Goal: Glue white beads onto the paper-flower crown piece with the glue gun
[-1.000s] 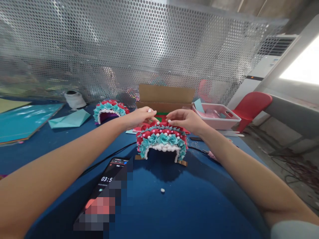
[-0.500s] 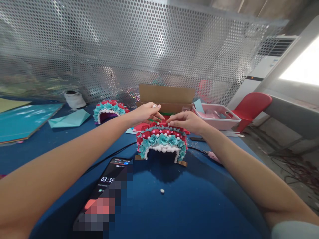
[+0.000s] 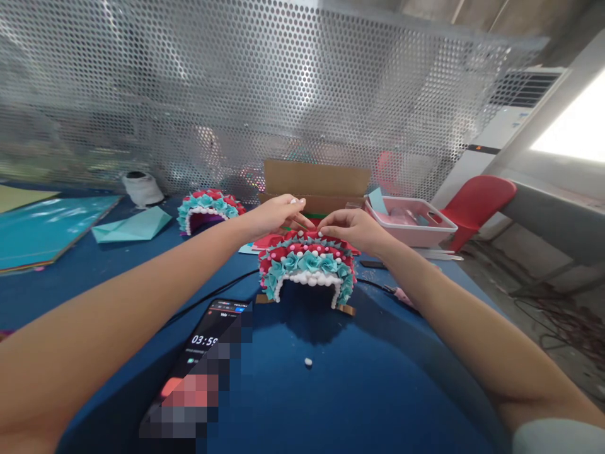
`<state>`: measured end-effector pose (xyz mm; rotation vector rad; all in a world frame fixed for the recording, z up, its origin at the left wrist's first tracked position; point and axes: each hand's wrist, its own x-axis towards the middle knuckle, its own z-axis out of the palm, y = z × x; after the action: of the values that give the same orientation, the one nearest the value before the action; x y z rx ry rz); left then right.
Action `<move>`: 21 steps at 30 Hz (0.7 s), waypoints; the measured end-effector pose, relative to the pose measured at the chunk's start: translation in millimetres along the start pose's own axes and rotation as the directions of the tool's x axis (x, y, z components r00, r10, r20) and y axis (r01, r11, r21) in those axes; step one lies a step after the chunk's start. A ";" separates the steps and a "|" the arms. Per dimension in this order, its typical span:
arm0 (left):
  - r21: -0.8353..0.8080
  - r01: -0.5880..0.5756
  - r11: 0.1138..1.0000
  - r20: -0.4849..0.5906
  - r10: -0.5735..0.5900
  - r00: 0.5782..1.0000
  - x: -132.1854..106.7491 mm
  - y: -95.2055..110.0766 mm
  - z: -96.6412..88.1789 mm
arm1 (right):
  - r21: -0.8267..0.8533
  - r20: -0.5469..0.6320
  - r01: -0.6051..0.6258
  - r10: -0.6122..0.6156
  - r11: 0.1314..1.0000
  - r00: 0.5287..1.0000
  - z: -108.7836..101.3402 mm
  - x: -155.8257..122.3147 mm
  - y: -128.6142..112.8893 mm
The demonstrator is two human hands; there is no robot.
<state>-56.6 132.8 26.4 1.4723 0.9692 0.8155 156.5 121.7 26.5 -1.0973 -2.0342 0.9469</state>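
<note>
A small arch (image 3: 309, 263) stands on the blue table, covered with rows of red and light-blue paper flowers, pink and white beads and a white beaded rim. At its top, my right hand (image 3: 350, 230) pinches with thumb and forefinger around a small white bead (image 3: 320, 234). My left hand (image 3: 283, 214) hovers over the top left of the arch, fingers stretched and apart, a whitish spot showing on one finger. A loose white bead (image 3: 308, 362) lies in front of the arch.
A similar arch (image 3: 208, 211) stands back left, near a white roll (image 3: 142, 189) and folded light-blue paper (image 3: 131, 226). A phone (image 3: 203, 353) lies front left. Behind are a cardboard box (image 3: 316, 176) and a pink basket (image 3: 411, 233). A glue gun (image 3: 404, 297), partly hidden, and black cables are close by.
My right hand has shifted very slightly, its fingertips drawing closer around the bead at the arch's top. My left hand has barely moved.
</note>
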 end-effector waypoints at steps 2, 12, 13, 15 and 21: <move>-0.007 -0.001 1.000 0.006 0.001 1.000 0.0 -0.4 -0.5 | -0.010 -0.007 0.018 -0.018 1.000 1.000 0.8 0.7 1.4; -0.019 0.001 1.000 0.001 -0.001 1.000 -7.5 1.0 -6.7 | -0.304 -0.483 0.483 -0.570 0.821 0.665 15.6 -50.6 -27.0; -0.024 0.002 1.000 -0.005 -0.002 1.000 -8.8 1.2 -8.2 | -0.387 -0.349 0.567 -0.685 0.727 0.639 21.2 -65.3 -28.3; -0.045 -0.002 0.999 -0.027 0.000 1.000 -11.1 1.7 -10.3 | -0.350 -0.042 0.652 -0.706 0.673 0.707 36.4 -95.3 -24.4; -0.131 -0.036 0.991 -0.166 0.014 0.986 -12.7 3.7 -5.0 | -0.317 0.270 0.427 -0.351 0.847 0.897 83.5 -150.4 12.9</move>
<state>-66.0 123.4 31.2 1.3196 1.0003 1.0141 164.1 -28.7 -57.6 -0.7305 -2.5526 0.4887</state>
